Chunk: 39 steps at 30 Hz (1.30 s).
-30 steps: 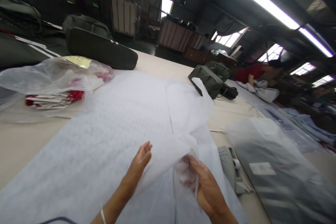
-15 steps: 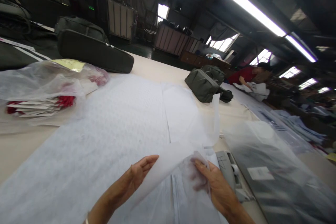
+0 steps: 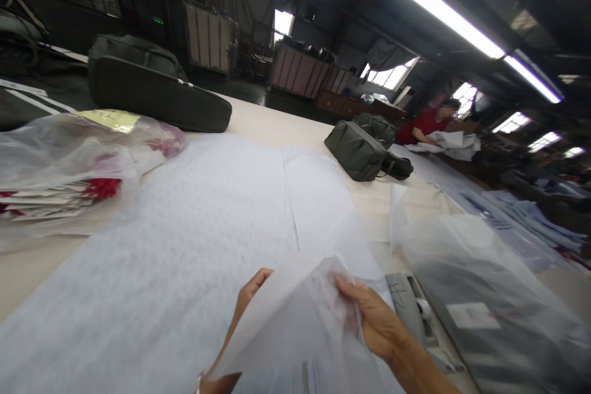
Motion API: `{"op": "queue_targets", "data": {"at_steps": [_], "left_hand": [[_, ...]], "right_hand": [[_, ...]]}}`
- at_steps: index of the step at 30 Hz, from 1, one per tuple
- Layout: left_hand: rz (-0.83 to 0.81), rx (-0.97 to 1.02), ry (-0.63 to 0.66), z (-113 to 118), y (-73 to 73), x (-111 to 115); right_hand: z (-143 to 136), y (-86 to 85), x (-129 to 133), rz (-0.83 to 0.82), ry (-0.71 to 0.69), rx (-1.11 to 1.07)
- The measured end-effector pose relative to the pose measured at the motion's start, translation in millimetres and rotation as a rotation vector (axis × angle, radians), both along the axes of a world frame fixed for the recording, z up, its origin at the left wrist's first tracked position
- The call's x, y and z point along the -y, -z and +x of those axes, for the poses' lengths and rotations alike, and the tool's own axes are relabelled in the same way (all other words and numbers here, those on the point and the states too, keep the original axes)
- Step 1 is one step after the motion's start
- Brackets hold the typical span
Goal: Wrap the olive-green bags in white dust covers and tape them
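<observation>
My right hand [image 3: 376, 320] is closed on a translucent plastic bag [image 3: 318, 301], the thumb on top and the other fingers blurred behind the film. A raised flap of the bag covers much of my left hand [image 3: 252, 292]. Only the edge of that hand and some fingertips show left of the flap, so its grip is hidden. Under both hands lies a large white textured sheet [image 3: 198, 215], spread over the pale table. Near my right wrist sits a grey device [image 3: 409, 305] with dark marks written on it.
At left lies a clear bag [image 3: 69, 154] holding tags with red strings. Dark green bags stand farther back, a long one [image 3: 157, 95] and a boxy one [image 3: 355, 151]. At right, clear plastic covers a dark item [image 3: 498, 345]. A person in red [image 3: 420, 126] handles white material.
The plastic flap has lifted and swung left over my left hand, which was in plain sight with fingers extended. My right hand keeps its grip on the bag. The view has shifted slightly.
</observation>
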<state>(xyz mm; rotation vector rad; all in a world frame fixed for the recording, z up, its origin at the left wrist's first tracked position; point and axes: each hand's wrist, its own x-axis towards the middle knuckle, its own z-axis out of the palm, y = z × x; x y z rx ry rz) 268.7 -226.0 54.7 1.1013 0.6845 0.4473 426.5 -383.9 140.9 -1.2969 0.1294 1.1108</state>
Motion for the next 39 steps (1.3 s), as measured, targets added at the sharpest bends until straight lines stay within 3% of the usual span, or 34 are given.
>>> {"op": "queue_targets", "data": {"at_steps": [2, 5, 8, 10, 12, 14, 16, 18, 21, 23, 25, 28, 32, 35, 39], "left_hand": [[-0.043, 0.004, 0.007, 0, -0.4, -8], [0.098, -0.026, 0.224, -12, -0.6, -7], [0.228, -0.037, 0.407, -17, -3.0, 7], [0.203, 0.035, 0.324, -8, -4.9, 16], [0.121, 0.120, 0.125, 6, -4.7, 19], [0.040, 0.145, -0.081, 16, -1.6, 14], [-0.046, 0.079, -0.207, 14, 1.5, 3], [-0.145, -0.011, -0.227, 2, -0.4, -12], [-0.268, -0.010, -0.100, -18, -13.2, -34], [-0.248, 0.030, -0.038, -16, -19.6, -46], [-0.096, -0.066, -0.037, 2, -16.3, -59], [0.154, -0.368, -0.059, 44, 6.5, -81], [0.226, -0.522, -0.094, 80, 41.8, -107], [0.231, -0.539, -0.079, 81, 58.0, -116], [0.213, -0.572, -0.054, 79, 68.0, -120]], "right_hand": [[18, -2.4, 2, -0.017, -0.003, 0.102], [43, -8.1, -4, -0.028, 0.109, 0.131], [48, -8.2, -18, 0.007, 0.157, 0.073], [39, -3.8, -27, 0.014, 0.112, 0.021], [27, 1.5, -32, 0.009, 0.030, -0.023], [20, 3.8, -32, -0.005, -0.083, -0.026], [23, 0.2, -27, -0.034, -0.194, 0.043], [37, -9.8, -20, -0.071, -0.304, 0.171], [66, -28.5, -15, -0.121, -0.467, 0.348], [87, -35.4, -19, -0.167, -0.532, 0.437], [106, -34.1, -30, -0.228, -0.550, 0.533], [131, -20.6, -48, -0.419, -0.526, 0.754], [140, 3.9, -47, -0.645, -0.394, 1.053], [125, 28.5, -16, -0.616, -0.415, 1.081], [95, 76.0, 54, -0.663, -0.391, 0.911]]}}
